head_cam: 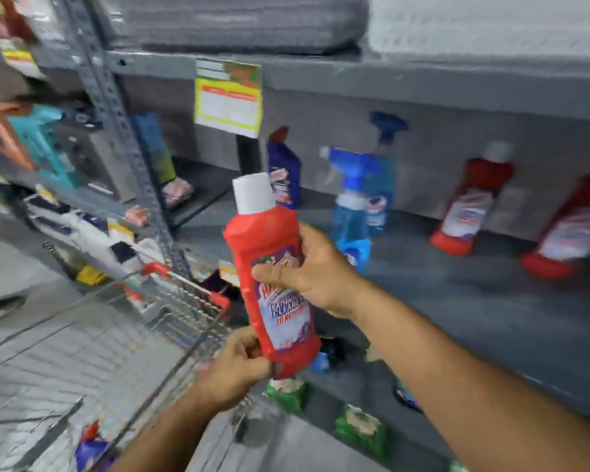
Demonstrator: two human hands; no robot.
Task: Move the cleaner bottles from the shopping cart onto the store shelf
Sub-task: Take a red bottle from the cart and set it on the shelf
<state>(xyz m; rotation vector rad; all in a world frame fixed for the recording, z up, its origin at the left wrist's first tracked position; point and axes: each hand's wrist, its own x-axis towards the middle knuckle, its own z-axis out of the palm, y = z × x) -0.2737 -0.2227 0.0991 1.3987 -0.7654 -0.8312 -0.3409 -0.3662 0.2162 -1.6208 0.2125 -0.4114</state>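
Note:
A red cleaner bottle point(269, 253) with a white cap is held upright in mid-air, between the cart and the shelf. My right hand point(310, 270) wraps its middle across the label. My left hand point(235, 366) grips its base from below. The wire shopping cart point(184, 311) with red corner trim stands low at the left. On the grey shelf point(457, 301) stand a dark blue bottle point(285, 172), two blue spray bottles point(351, 199) and two red bottles point(470, 202) near the back wall.
A yellow price tag point(229, 100) hangs from the upper shelf edge. A grey perforated upright point(123, 141) divides this bay from a crowded one at left. Green packs point(358, 427) sit on the lower shelf. A purple item point(89, 454) lies in the cart.

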